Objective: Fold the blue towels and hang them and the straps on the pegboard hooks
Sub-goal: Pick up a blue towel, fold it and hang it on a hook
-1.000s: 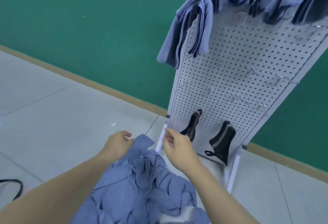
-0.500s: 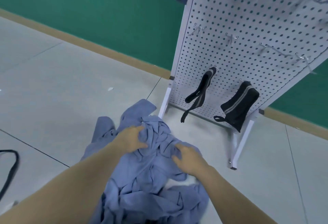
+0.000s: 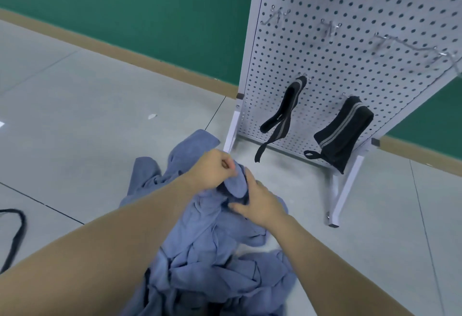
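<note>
- L hand (image 3: 214,169): fingers curled, pinching a raised fold of one blue towel (image 3: 235,184) at the top of the towel pile (image 3: 205,253). Grip is at the fabric edge only.
- R hand (image 3: 260,203): thumb and fingers closed round the same fold from the opposite side, just beside my L fingertips. Palm faces the cloth; fingertips partly hidden in the fabric, so depth of grip can't be confirmed.
- Towel pile: lies crumpled on the floor below and behind both hands, several towels tangled together. Can't count them.
- Pegboard (image 3: 337,48): stands beyond my fingers, fwd and to the R. Empty hooks (image 3: 276,16) sit in the upper rows, well above my hands.
- Two black straps already hang low on the board: narrow strap (image 3: 285,113) nearer my R fingers, wide strap (image 3: 342,130) farther R.
- One loose strap (image 3: 15,230) lies on the floor far to the L of my L hand; not yet hung.
- Step in hand (judged): separating one towel from the pile before folding.
- Risk 1: tangled neighbours lift with the pinched towel, cause = folds interlocked under my R palm.
- Risk 2: shallow pinch slips when load comes on, cause = edge-only grip.
- Risk 3: pulling toward the board may snag the narrow strap or the board's leg (image 3: 231,132), cause = both sit close ahead of my fingers.
</note>
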Motion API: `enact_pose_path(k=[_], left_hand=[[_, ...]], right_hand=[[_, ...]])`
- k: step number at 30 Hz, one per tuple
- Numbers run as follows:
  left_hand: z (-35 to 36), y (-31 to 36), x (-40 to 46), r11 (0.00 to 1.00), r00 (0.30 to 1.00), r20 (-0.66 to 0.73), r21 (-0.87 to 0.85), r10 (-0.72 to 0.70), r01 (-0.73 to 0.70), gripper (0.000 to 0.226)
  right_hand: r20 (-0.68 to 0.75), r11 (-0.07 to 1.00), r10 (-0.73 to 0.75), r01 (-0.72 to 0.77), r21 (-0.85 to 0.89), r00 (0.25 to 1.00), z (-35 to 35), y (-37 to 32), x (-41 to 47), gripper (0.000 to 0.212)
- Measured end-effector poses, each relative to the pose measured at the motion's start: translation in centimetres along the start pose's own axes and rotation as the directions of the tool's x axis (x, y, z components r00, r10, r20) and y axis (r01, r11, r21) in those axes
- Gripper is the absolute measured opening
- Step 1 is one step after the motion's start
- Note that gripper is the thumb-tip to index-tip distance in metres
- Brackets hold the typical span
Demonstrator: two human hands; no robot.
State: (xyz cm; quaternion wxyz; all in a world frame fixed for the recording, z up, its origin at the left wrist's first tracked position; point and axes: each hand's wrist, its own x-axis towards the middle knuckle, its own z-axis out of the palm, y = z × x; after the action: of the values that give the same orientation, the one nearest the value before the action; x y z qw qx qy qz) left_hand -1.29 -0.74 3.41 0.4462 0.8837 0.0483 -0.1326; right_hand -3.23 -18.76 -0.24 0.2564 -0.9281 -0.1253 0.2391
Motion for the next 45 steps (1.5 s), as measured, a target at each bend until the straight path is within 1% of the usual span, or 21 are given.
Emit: enact_pose_path(k=[1,2,4,6,8,10,13,15,17,19,21,23,26,28,31,32,36,39,40,42,45], left_hand=[[-0.4,1.9,-0.1,0.998,0.999,0.034,-0.054,0.026,-0.024,0.022],[-0.9,3.7,-0.3,0.996,0.996,0.066,-0.077,0.055,-0.05,0.02],[-2.0,7.8,-0.8,0.99,0.987,0.104,-0.084,0.125,-0.117,0.011],[-3.8,11.6,-1.7,0.98,0.979,0.071,-0.065,0.192,-0.187,0.009],[-5.9,15.2,-3.1,0.968,0.968,0.009,-0.036,0.25,-0.249,0.008],[-8.1,18.6,-5.1,0.952,0.951,-0.056,-0.011,0.304,-0.305,0.011],[-11.6,21.8,-9.5,0.913,0.912,-0.105,-0.057,0.397,-0.404,0.01],[-13.5,22.7,-12.8,0.877,0.875,-0.087,-0.024,0.477,-0.48,0.017],[-14.4,22.9,-15.2,0.851,0.847,-0.081,0.073,0.525,-0.52,0.031],[-14.3,22.9,-16.9,0.843,0.833,-0.141,0.139,0.536,-0.519,0.033],[-13.6,23.1,-18.1,0.852,0.822,-0.225,0.107,0.523,-0.513,0.024],[-12.9,23.6,-18.9,0.842,0.801,-0.272,0.084,0.534,-0.533,0.01],[-11.9,24.4,-20.2,0.797,0.755,-0.296,0.036,0.585,-0.603,0.023],[-11.5,25.0,-21.4,0.763,0.732,-0.313,-0.037,0.605,-0.646,0.026],[-11.5,25.3,-22.2,0.724,0.741,-0.29,-0.183,0.606,-0.665,0.029],[-11.7,25.3,-22.4,0.718,0.741,-0.273,-0.197,0.614,-0.668,0.031],[-11.6,25.0,-22.4,0.722,0.735,-0.247,-0.16,0.631,-0.674,0.031],[-11.3,24.4,-21.9,0.737,0.755,-0.229,-0.177,0.614,-0.653,0.027],[-11.4,24.2,-21.8,0.742,0.765,-0.227,-0.193,0.603,-0.642,0.027],[-11.6,24.0,-21.3,0.753,0.778,-0.246,-0.208,0.578,-0.625,0.027],[-12.1,23.5,-20.2,0.797,0.807,-0.338,-0.211,0.484,-0.566,0.028]], right_hand=[[-0.074,0.998,-0.004,0.009,0.06,0.997,-0.9,-0.9,-0.2,0.091],[-0.157,0.991,-0.014,0.035,0.133,0.987,-1.7,-1.5,-0.3,0.078],[-0.301,0.942,-0.034,0.131,0.308,0.953,-3.8,-3.2,-0.9,0.045],[-0.402,0.892,-0.03,0.206,0.402,0.915,-6.2,-5.4,-2.0,0.006],[-0.483,0.869,-0.025,0.258,0.422,0.875,-9.3,-8.0,-3.6,0.023],[-0.517,0.856,0.0,0.267,0.442,0.856,-12.7,-10.4,-5.8,0.022],[-0.563,0.849,-0.009,0.304,0.433,0.827,-17.3,-13.0,-9.1,0.023],[-0.6,0.87,-0.098,0.361,0.336,0.794,-20.0,-14.5,-11.5,0.023],[-0.61,0.882,-0.172,0.397,0.256,0.774,-22.2,-16.3,-14.0,0.024],[-0.628,0.87,-0.191,0.426,0.247,0.754,-24.2,-17.8,-16.2,0.025],[-0.658,0.854,-0.213,0.465,0.235,0.723,-26.1,-19.2,-19.0,0.027],[-0.689,0.823,-0.197,0.5,0.271,0.698,-27.9,-20.0,-21.7,0.033],[-0.715,0.837,-0.17,0.483,0.259,0.678,-29.7,-20.0,-26.2,0.019],[-0.714,0.85,-0.141,0.453,0.268,0.686,-30.2,-18.7,-28.2,0.021],[-0.682,0.887,-0.061,0.353,0.298,0.729,-29.5,-16.2,-30.1,0.02],[-0.676,0.881,-0.052,0.352,0.315,0.735,-29.1,-15.2,-30.4,0.016],[-0.679,0.797,-0.059,0.444,0.409,0.732,-27.1,-12.6,-30.5,0.009],[-0.693,0.76,-0.111,0.51,0.403,0.713,-27.0,-11.7,-30.1,0.014],[-0.692,0.762,-0.119,0.512,0.396,0.712,-27.2,-11.3,-30.0,0.016],[-0.694,0.768,-0.094,0.495,0.406,0.714,-27.5,-10.4,-29.6,0.031],[-0.696,0.792,-0.014,0.433,0.431,0.718,-27.7,-9.1,-29.0,0.053]])
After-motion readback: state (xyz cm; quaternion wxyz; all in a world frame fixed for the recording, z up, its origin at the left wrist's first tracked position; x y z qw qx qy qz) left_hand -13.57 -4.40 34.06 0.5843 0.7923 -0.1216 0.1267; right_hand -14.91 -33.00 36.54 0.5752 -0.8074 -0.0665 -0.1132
